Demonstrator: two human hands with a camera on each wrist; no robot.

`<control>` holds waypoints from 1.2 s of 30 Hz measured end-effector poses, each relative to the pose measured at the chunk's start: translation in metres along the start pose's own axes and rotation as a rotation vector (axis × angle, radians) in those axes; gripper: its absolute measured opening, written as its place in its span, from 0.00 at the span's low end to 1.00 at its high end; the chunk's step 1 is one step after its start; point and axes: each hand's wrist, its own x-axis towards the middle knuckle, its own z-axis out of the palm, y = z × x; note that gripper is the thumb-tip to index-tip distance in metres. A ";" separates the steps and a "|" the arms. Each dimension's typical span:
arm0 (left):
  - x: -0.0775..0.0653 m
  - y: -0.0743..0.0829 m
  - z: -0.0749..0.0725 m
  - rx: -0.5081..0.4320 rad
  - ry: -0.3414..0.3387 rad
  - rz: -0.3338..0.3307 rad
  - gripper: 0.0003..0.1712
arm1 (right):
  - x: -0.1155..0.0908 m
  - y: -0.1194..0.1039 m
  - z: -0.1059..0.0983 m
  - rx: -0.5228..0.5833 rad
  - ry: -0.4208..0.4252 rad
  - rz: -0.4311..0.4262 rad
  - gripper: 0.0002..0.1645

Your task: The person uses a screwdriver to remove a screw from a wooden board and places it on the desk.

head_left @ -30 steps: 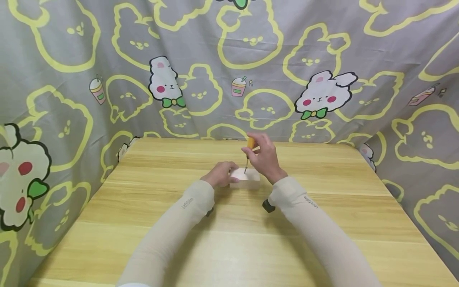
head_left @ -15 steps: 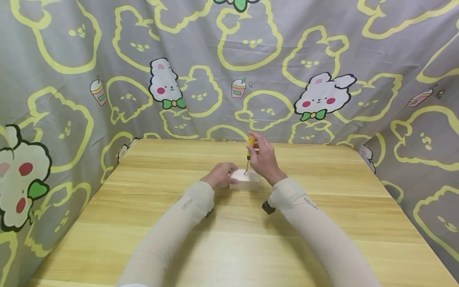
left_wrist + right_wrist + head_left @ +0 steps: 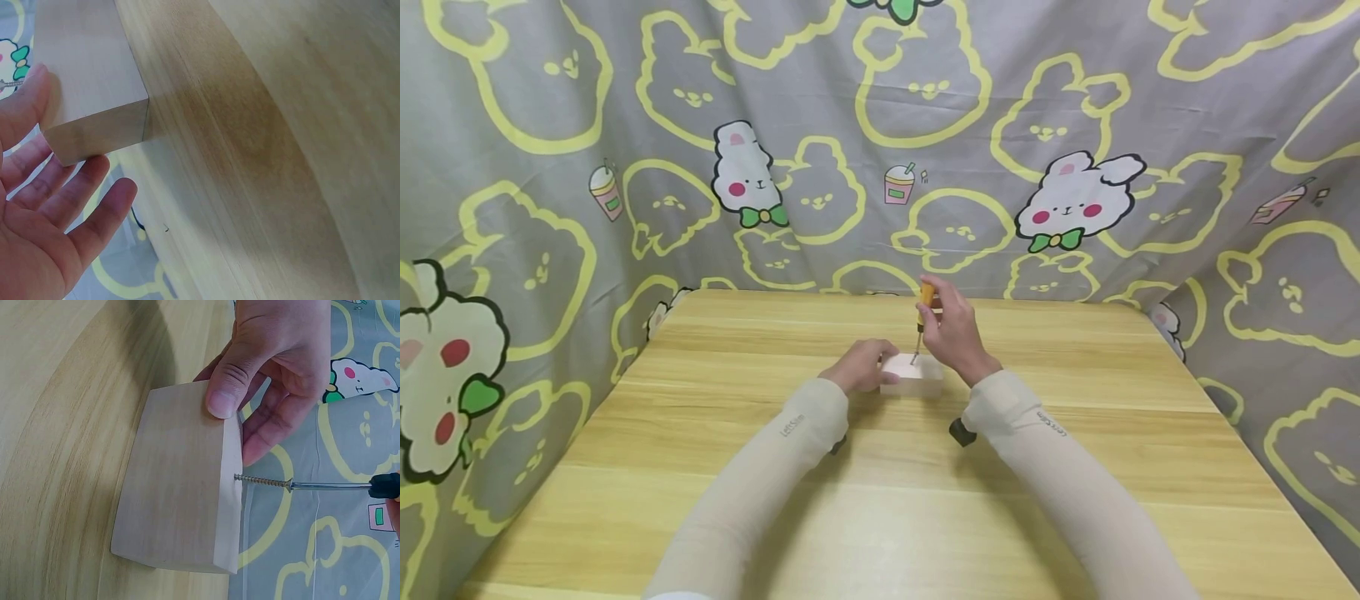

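A pale wooden block [image 3: 172, 481] rests on the table, and a threaded screw [image 3: 262, 481] stands with its tip at the block's upper face. My left hand [image 3: 861, 365] grips the block's left end, thumb on the near side and fingers round the far side. My right hand [image 3: 953, 327] holds a screwdriver [image 3: 926, 300] by its yellow and black handle. In the right wrist view the screwdriver's metal shaft [image 3: 331, 486] meets the screw's head, in line with it. Only a sliver of the right hand's fingers shows there, at the right edge.
The wood-grain table [image 3: 880, 500] spreads around the block. Behind and at both sides hangs a grey curtain [image 3: 835, 100] with cartoon animals. A small black object [image 3: 962, 432] shows below the right cuff, apparently the wrist camera.
Compared with a second ago, the screwdriver stands slightly more to the right at its handle, with the right hand's fingers shifted a little on it. The left hand and block stay put.
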 end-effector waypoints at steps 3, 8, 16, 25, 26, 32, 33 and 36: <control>0.000 0.000 0.000 -0.004 -0.001 -0.005 0.31 | 0.000 0.000 -0.001 0.005 0.000 0.005 0.25; 0.000 0.000 0.000 -0.009 0.003 -0.003 0.30 | 0.002 -0.001 -0.002 0.011 0.009 0.006 0.25; 0.000 0.000 0.000 -0.003 0.003 0.008 0.30 | 0.003 -0.002 -0.005 0.014 0.023 0.009 0.25; 0.001 -0.004 0.000 -0.007 -0.003 0.012 0.30 | 0.003 -0.002 -0.012 0.003 0.030 0.002 0.24; 0.001 -0.005 0.000 -0.010 -0.007 0.011 0.30 | 0.003 -0.002 -0.014 0.000 0.029 -0.002 0.24; 0.001 -0.002 -0.004 0.000 -0.047 0.019 0.31 | 0.002 0.003 -0.025 -0.052 0.022 0.000 0.26; 0.001 -0.001 -0.005 0.012 -0.054 0.023 0.31 | 0.001 0.004 -0.027 -0.061 0.019 0.005 0.26; 0.002 0.003 -0.009 0.026 -0.071 0.036 0.32 | -0.001 0.007 -0.034 -0.075 0.014 0.022 0.27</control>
